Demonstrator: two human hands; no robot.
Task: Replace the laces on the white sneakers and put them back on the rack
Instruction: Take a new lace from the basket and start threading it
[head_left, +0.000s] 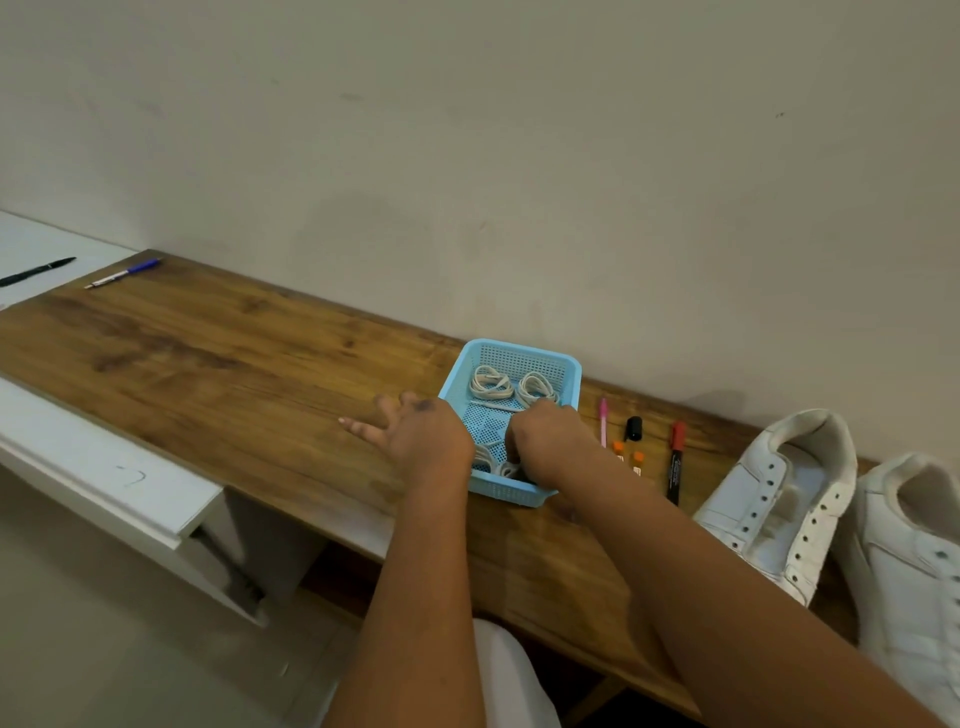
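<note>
A light blue perforated basket stands on the wooden table and holds coiled white laces. My left hand lies against the basket's left side, fingers spread over the table. My right hand reaches down into the basket's near half, its fingers curled among white laces there; what they hold is hidden. Two white sneakers without laces lie at the right, one nearer the basket and one at the frame edge.
Between basket and sneakers lie a pink pen, a black cap, two small orange-capped items and a red-capped marker. A blue pen and a black pen lie far left. A wall runs behind the table.
</note>
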